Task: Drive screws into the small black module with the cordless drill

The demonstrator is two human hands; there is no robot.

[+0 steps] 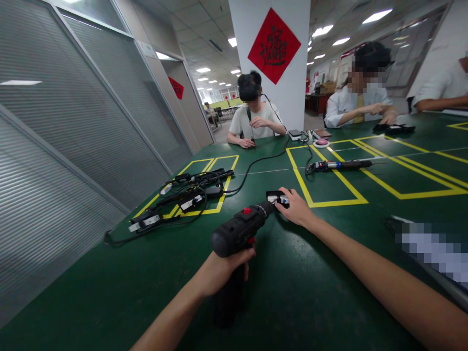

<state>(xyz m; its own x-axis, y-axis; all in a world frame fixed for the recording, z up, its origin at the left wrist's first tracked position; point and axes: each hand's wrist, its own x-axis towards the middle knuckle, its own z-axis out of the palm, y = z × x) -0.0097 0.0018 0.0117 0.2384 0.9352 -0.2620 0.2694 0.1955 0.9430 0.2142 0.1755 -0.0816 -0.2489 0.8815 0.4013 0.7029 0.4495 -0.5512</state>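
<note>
A black cordless drill [237, 231] with red buttons is gripped around its handle by my left hand [221, 268]. The drill points forward and to the right, and its chuck end meets a small black-and-white part [271, 196] on the green table. My right hand [296, 208] has its fingers over that part and holds it against the tabletop. Whether the bit touches the part is too small to tell. The lower end of the drill is dark and partly behind my left wrist.
Black power adapters with cables [192, 200] lie in a taped area at left. A pen-like electric screwdriver [341, 165] rests at right, inside yellow tape [338, 202]. A clipboard-like board [431, 253] is near right. Across the table, people [256, 117] handle items.
</note>
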